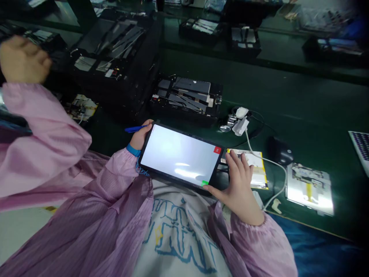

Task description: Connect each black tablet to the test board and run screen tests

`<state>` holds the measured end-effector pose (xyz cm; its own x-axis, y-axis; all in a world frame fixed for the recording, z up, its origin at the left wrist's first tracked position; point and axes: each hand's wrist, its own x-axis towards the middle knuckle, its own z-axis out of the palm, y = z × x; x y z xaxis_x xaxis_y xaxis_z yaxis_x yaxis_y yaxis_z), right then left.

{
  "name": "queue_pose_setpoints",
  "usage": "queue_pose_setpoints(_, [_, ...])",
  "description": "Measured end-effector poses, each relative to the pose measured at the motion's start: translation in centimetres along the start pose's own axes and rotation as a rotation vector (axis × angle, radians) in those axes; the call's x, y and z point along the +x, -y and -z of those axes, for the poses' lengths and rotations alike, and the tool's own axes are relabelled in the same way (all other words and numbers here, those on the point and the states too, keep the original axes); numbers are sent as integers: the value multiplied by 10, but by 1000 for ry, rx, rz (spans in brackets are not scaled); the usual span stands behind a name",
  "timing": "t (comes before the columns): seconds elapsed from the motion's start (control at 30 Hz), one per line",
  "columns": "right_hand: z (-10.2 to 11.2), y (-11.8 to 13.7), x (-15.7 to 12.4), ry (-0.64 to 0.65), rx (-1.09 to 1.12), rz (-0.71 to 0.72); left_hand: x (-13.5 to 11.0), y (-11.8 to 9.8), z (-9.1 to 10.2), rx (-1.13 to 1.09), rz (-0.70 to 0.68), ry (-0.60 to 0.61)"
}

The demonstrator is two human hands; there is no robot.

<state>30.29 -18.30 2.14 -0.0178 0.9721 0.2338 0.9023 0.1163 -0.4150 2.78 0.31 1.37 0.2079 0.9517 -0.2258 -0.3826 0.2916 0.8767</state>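
Observation:
A tablet (178, 156) with a lit white screen is tilted over my lap. Its screen has a red square (217, 150) at the upper right and a green one (205, 183) at the lower right. My left hand (140, 136) grips the tablet's left edge, and a blue pen (135, 129) sticks out from between its fingers. On that wrist is a blue strap (133, 150) with a coiled cord. My right hand (238, 184) is spread open, its thumb tip at the green square and its fingers beyond the right edge.
Stacked black trays of parts (115, 50) stand at the left, with another tray (187, 96) ahead. To the right are a bundled cable (240, 121), a black mouse (280, 151), an opened device (309, 188) and a keyboard (360, 142). Another person's hand (24, 59) is raised at the left.

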Motion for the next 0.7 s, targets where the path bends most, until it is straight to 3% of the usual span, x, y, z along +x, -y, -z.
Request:
queue_pose_setpoints(0.27, [-22, 43, -6, 47, -135, 217, 1, 1, 2, 31, 24, -3])
queue_pose_setpoints(0.57, [-30, 45, -12, -11, -128, 271, 1, 3, 4, 55, -26, 56])
queue_pose_setpoints(0.7, [-29, 48, -10, 28, -130, 273, 1, 3, 3, 54, -15, 40])
